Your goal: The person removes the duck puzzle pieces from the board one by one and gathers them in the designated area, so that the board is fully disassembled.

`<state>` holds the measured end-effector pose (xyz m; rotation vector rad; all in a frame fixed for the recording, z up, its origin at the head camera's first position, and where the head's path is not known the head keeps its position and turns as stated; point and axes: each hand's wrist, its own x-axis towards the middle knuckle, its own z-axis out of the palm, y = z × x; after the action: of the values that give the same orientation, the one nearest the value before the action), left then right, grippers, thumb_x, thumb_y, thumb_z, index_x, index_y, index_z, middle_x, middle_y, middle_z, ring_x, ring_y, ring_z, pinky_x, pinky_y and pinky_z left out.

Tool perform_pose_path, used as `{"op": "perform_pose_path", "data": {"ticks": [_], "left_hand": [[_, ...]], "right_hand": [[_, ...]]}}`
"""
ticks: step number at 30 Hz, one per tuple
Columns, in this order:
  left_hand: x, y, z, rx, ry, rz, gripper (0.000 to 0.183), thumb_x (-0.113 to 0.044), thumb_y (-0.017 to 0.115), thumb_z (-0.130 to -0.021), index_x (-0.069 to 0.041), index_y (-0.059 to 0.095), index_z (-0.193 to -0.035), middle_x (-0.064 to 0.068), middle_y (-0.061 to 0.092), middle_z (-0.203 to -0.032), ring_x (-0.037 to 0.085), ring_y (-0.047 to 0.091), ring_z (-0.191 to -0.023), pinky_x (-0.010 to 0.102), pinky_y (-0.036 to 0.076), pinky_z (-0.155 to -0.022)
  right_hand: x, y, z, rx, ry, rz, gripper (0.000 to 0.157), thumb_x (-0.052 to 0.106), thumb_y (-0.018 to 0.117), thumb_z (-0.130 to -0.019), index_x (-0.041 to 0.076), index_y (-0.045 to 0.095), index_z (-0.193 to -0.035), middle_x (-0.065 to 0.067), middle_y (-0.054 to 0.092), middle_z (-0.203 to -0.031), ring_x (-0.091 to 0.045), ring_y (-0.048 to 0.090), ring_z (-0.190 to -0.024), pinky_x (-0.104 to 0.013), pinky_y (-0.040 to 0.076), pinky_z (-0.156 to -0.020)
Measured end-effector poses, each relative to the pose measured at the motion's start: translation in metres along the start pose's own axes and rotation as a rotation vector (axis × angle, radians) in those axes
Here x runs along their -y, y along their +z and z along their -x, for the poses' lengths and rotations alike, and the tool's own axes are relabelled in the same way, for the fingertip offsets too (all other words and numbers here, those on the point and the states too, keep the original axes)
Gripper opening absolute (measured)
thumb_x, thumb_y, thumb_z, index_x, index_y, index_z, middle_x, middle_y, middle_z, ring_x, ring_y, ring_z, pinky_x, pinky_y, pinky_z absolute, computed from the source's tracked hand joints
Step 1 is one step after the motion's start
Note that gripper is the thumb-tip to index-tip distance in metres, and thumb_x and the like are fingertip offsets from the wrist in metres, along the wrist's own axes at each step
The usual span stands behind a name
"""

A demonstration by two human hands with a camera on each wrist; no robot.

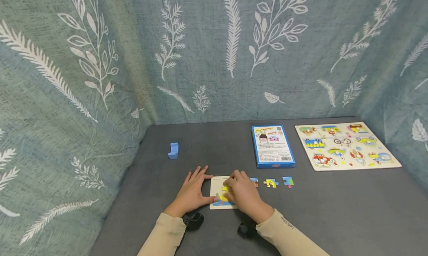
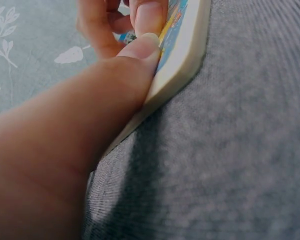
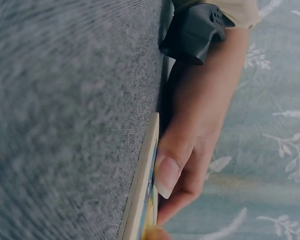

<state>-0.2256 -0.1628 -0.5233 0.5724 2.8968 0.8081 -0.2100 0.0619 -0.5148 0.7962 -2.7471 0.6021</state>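
Note:
A small jigsaw board (image 1: 216, 182) with a pale wooden rim lies on the table in the head view. My left hand (image 1: 193, 194) spreads its fingers on the table along the board's left side. Its thumb (image 2: 135, 60) rests on the board's near left corner. Over the board's middle, my right hand (image 1: 243, 192) bends its fingers down and pinches a yellow puzzle piece (image 1: 225, 189) between thumb and forefinger. That hand hides much of the board's right half. In the right wrist view, the left thumb (image 3: 168, 175) lies against the board's rim (image 3: 140, 187).
Loose puzzle pieces lie right of the board: one partly hidden piece (image 1: 255, 182), a yellow piece (image 1: 271, 183) and a blue-green piece (image 1: 288, 181). Behind them are a blue box (image 1: 273, 146) and a vehicle puzzle board (image 1: 347, 146). A blue block (image 1: 173, 151) stands at the far left.

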Motion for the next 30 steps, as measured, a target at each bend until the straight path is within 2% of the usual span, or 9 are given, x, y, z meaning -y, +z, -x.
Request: {"op": "perform_pose_path", "data": {"ticks": [4,8,10,15,19,22,25,28,30], "left_hand": [[0.0,0.0,0.001,0.0,-0.004,0.003,0.083,-0.052,0.089,-0.082,-0.006,0.059,-0.145,0.015,0.032,-0.169,0.038,0.018,-0.158,0.064,0.01,-0.126],[0.001,0.0,0.001,-0.004,-0.005,0.004,0.083,-0.052,0.089,-0.081,-0.006,0.06,-0.144,0.016,0.033,-0.168,0.039,0.019,-0.158,0.064,0.01,-0.125],[0.002,0.0,0.001,-0.006,-0.005,0.002,0.084,-0.052,0.089,-0.081,-0.006,0.06,-0.144,0.016,0.033,-0.168,0.039,0.019,-0.158,0.065,0.011,-0.125],[0.001,0.0,0.0,-0.003,-0.001,-0.002,0.083,-0.053,0.088,-0.082,-0.007,0.06,-0.145,0.016,0.033,-0.168,0.039,0.019,-0.158,0.064,0.01,-0.125],[-0.002,0.004,-0.004,0.003,0.009,0.0,0.084,-0.053,0.088,-0.081,-0.006,0.059,-0.145,0.016,0.033,-0.168,0.04,0.019,-0.158,0.064,0.01,-0.125],[-0.003,0.005,-0.005,-0.002,0.018,0.001,0.085,-0.053,0.088,-0.082,-0.005,0.059,-0.145,0.016,0.032,-0.168,0.04,0.018,-0.158,0.064,0.01,-0.126],[-0.002,0.004,-0.005,-0.022,0.025,0.002,0.085,-0.052,0.089,-0.081,-0.005,0.059,-0.146,0.017,0.032,-0.168,0.04,0.018,-0.158,0.064,0.01,-0.126],[0.0,0.002,-0.004,-0.02,0.017,0.0,0.085,-0.051,0.089,-0.081,-0.004,0.059,-0.146,0.017,0.032,-0.168,0.039,0.018,-0.158,0.063,0.008,-0.126],[0.001,0.001,-0.005,-0.011,0.009,-0.007,0.085,-0.051,0.089,-0.081,-0.005,0.059,-0.146,0.016,0.031,-0.169,0.039,0.017,-0.158,0.063,0.008,-0.126]], "right_hand": [[0.001,0.0,-0.002,0.016,0.046,-0.107,0.033,0.02,0.092,-0.084,0.011,0.073,-0.11,-0.003,0.068,-0.102,-0.021,0.058,-0.092,-0.038,0.055,-0.08],[0.002,-0.001,-0.004,0.081,0.103,-0.253,0.032,0.012,0.088,-0.087,0.012,0.071,-0.114,-0.001,0.071,-0.097,-0.017,0.064,-0.087,-0.033,0.058,-0.073],[0.001,0.0,-0.004,0.082,0.123,-0.303,0.03,0.011,0.086,-0.089,0.012,0.071,-0.115,0.0,0.07,-0.094,-0.015,0.065,-0.082,-0.031,0.057,-0.07],[-0.001,-0.012,-0.006,-0.035,0.162,-0.416,0.027,0.007,0.083,-0.09,0.01,0.075,-0.115,0.002,0.071,-0.091,-0.012,0.065,-0.077,-0.027,0.055,-0.066],[-0.012,-0.044,-0.001,-0.124,0.224,-0.48,0.03,0.002,0.083,-0.089,0.007,0.076,-0.118,0.001,0.072,-0.093,-0.013,0.066,-0.079,-0.028,0.057,-0.067],[-0.027,-0.07,0.008,-0.138,0.281,-0.484,0.032,0.0,0.083,-0.089,0.007,0.074,-0.119,0.0,0.071,-0.091,-0.012,0.065,-0.076,-0.029,0.057,-0.065],[-0.044,-0.088,0.024,-0.124,0.315,-0.459,0.027,0.001,0.083,-0.088,0.008,0.073,-0.112,0.0,0.071,-0.091,-0.012,0.065,-0.074,-0.029,0.056,-0.063],[-0.058,-0.093,0.045,-0.072,0.351,-0.438,0.02,0.001,0.085,-0.086,0.01,0.072,-0.098,0.003,0.071,-0.088,-0.01,0.066,-0.073,-0.027,0.055,-0.062],[-0.064,-0.091,0.059,-0.02,0.345,-0.428,0.019,0.002,0.086,-0.085,0.011,0.072,-0.094,0.006,0.072,-0.087,-0.006,0.065,-0.071,-0.025,0.054,-0.06]]}}
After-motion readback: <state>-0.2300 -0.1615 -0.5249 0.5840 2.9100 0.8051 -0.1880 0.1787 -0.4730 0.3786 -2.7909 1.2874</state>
